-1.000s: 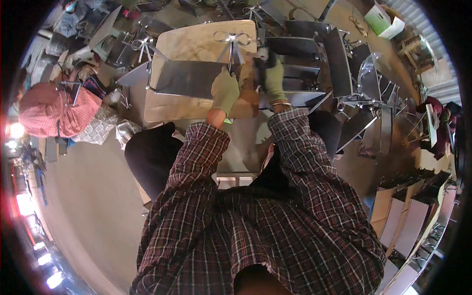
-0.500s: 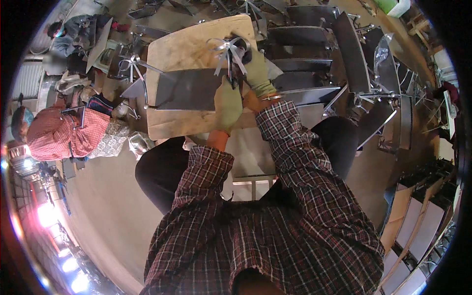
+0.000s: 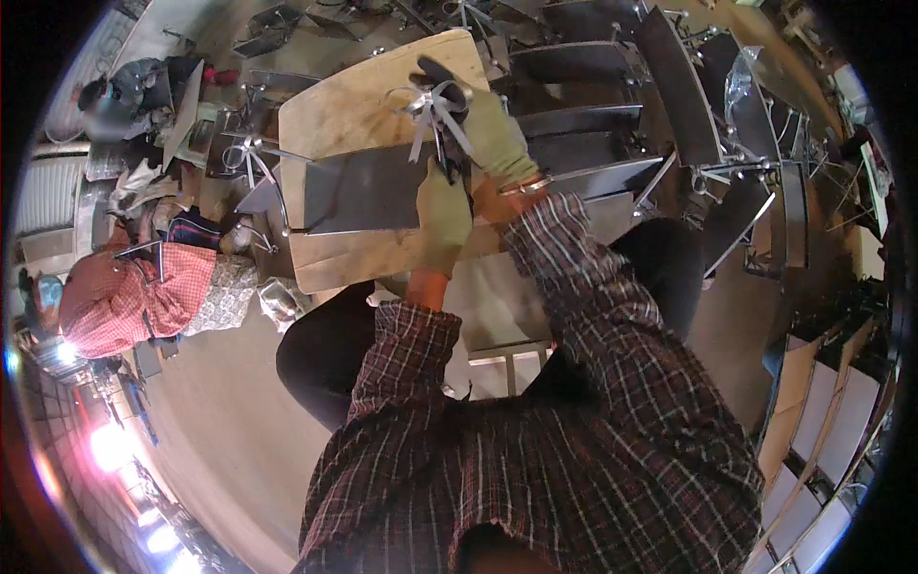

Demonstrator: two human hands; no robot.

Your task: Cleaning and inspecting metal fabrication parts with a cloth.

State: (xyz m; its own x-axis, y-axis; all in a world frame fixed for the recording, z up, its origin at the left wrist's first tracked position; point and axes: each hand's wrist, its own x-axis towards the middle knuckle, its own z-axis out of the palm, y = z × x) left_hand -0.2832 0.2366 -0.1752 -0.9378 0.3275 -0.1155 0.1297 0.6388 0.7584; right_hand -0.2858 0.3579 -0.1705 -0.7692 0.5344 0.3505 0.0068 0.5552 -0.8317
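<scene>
A dark rectangular panel (image 3: 359,191) lies on a worn wooden board (image 3: 382,81) in front of me. At the panel's right end rises a silvery metal fitting (image 3: 437,107) with thin, splayed strips. My left hand (image 3: 444,225), in a yellow-green glove with dark fingertips, is closed around the lower part of this fitting beside the panel's end. My right hand (image 3: 492,134), gloved alike, grips the fitting's upper part from the right. One dark finger stretches above it toward the upper left; the other fingers are partly hidden. A similar metal fitting (image 3: 251,151) stands at the panel's left end.
Several dark panels (image 3: 583,129) with metal legs are stacked to the right. A person in a red checked shirt (image 3: 143,292) sits at the left, and another person (image 3: 143,91) is farther back. Flat boards (image 3: 841,411) lean at the lower right.
The whole view has shifted slightly. My right hand's dark finger has stretched out above the fitting toward the upper left. My left hand stays at the fitting's lower part.
</scene>
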